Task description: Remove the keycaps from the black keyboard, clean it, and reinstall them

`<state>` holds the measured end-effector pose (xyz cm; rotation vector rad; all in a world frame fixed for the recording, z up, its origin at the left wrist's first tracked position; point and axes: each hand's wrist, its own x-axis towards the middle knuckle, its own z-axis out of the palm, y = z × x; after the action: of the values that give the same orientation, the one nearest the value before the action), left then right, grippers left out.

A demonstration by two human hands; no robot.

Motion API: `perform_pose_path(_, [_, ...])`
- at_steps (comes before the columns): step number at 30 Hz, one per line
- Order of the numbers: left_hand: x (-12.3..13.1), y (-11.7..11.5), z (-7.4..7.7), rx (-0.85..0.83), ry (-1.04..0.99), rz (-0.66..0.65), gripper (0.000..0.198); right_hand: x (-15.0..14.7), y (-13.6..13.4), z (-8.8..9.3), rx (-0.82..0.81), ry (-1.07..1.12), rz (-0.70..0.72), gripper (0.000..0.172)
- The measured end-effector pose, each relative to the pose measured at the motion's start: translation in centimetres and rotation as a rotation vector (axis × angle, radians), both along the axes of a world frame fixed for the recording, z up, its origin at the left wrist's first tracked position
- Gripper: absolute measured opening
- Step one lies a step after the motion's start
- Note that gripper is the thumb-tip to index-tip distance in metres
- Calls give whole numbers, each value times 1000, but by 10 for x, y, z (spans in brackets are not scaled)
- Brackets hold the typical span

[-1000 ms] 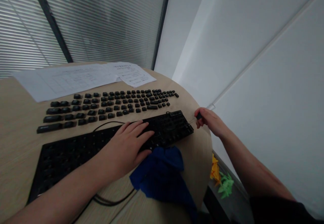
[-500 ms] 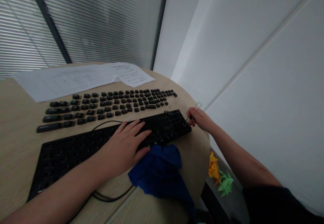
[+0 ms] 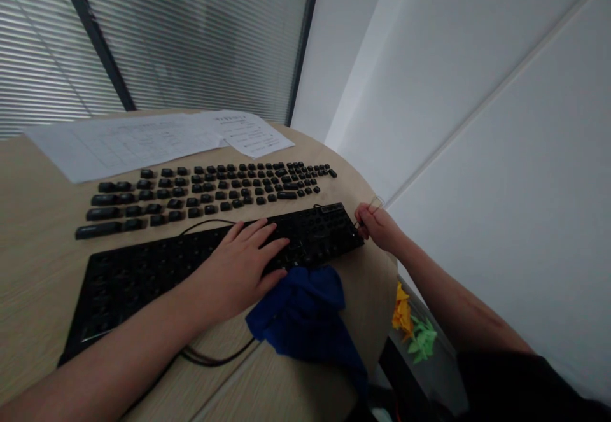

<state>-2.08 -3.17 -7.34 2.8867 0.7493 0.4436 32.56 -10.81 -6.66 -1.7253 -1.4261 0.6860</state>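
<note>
A black keyboard with most of its keycaps off lies across the table. My left hand rests on its middle, fingers stretched out and thumb towards a crumpled blue cloth. At the keyboard's right end my right hand is closed round a wire keycap puller. One wire loop sticks up above the fingers; the lower end is by the keyboard's right edge, partly hidden. Behind the keyboard, loose black keycaps lie in rows on the table.
Printed paper sheets lie at the back of the table. A black cable runs in front of the keyboard. Orange folded paper and green folded paper are below the table's right edge, near the white wall.
The view has shifted slightly. My left hand stays on the keyboard, and my right hand keeps hold of the keycap puller at the right end, with its loop tilted a little differently.
</note>
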Motion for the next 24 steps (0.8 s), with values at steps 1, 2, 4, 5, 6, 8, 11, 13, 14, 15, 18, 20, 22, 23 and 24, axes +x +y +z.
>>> perform_pose_path(1, [0, 0, 0, 0, 0, -1, 52, 0, -2, -3, 19, -6, -7, 33])
perform_pose_path(2, [0, 0, -1, 3, 3, -1, 52, -1, -3, -6, 39, -10, -12, 32])
perform_pose_path(4, [1, 0, 0, 17, 19, 5, 52, -1, -4, -10, 74, 4, -39, 33])
perform_pose_path(5, [1, 0, 0, 24, 28, 10, 53, -2, -3, -11, 88, 27, -65, 34])
perform_pose_path(6, [2, -1, 1, 29, 37, 15, 53, -2, -2, -12, 100, 56, -96, 36])
perform_pose_path(8, [2, -1, 2, 32, 46, 19, 53, -3, 0, -11, 125, 118, -153, 40])
perform_pose_path(11, [2, -2, 4, 29, 57, 23, 54, -4, 1, -8, 160, 175, -190, 44])
perform_pose_path(13, [1, -3, 4, 28, 63, 25, 54, -5, 0, -6, 158, 177, -178, 46])
perform_pose_path(14, [1, -3, 4, 30, 64, 26, 54, -5, -1, -5, 147, 161, -156, 46])
perform_pose_path(15, [1, -3, 4, 32, 63, 26, 54, -4, -2, -4, 134, 139, -131, 47])
perform_pose_path(18, [1, -3, 4, 29, 58, 25, 54, -1, -1, 3, 68, 100, -52, 46])
perform_pose_path(20, [0, -3, 5, 18, 52, 22, 53, 2, 3, 8, 9, 111, -11, 46])
perform_pose_path(22, [0, -3, 5, 7, 46, 24, 53, 3, 7, 12, -44, 121, 23, 44])
perform_pose_path(23, [0, -3, 5, 6, 46, 27, 53, 3, 9, 14, -58, 120, 29, 43])
perform_pose_path(24, [0, -3, 5, 6, 46, 29, 53, 4, 11, 15, -68, 115, 31, 42])
